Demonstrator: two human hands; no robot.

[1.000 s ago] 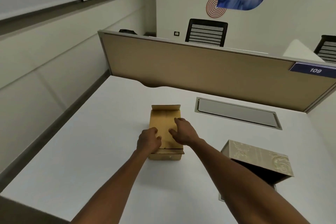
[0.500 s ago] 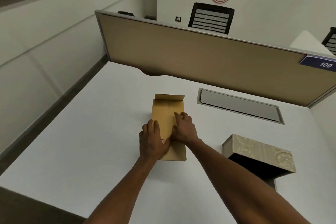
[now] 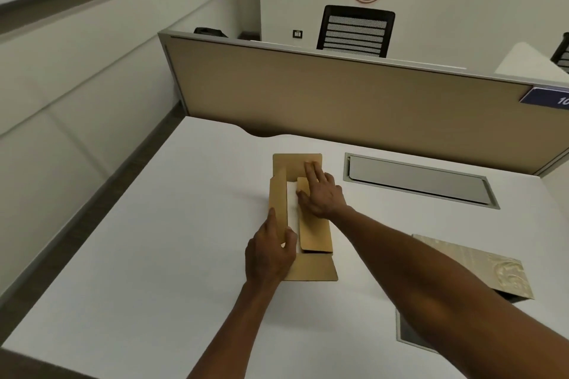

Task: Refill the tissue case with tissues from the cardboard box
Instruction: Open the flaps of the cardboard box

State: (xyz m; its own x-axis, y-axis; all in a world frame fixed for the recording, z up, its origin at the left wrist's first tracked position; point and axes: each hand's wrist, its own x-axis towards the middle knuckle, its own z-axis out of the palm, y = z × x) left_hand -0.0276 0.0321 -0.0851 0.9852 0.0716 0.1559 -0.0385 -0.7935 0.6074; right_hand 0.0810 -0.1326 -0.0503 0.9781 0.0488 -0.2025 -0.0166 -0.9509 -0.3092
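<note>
A brown cardboard box (image 3: 314, 234) lies on the white desk (image 3: 154, 255), its end flaps folded out flat. My left hand (image 3: 271, 252) grips the left long flap (image 3: 278, 200) and holds it raised. My right hand (image 3: 321, 194) lies flat on the right long flap with fingers spread. White tissues (image 3: 292, 206) show in the gap between the two flaps. The beige patterned tissue case (image 3: 480, 264) sits at the right, partly hidden behind my right forearm.
A grey cable hatch (image 3: 418, 178) is set into the desk behind the box. A second recess (image 3: 409, 332) shows near the front right. A tan partition (image 3: 338, 101) closes the desk's far side. A wall runs along the left.
Both hands lay on the closed box top. Now the left long flap is lifted, the near end flap is folded out, and white tissues are exposed.
</note>
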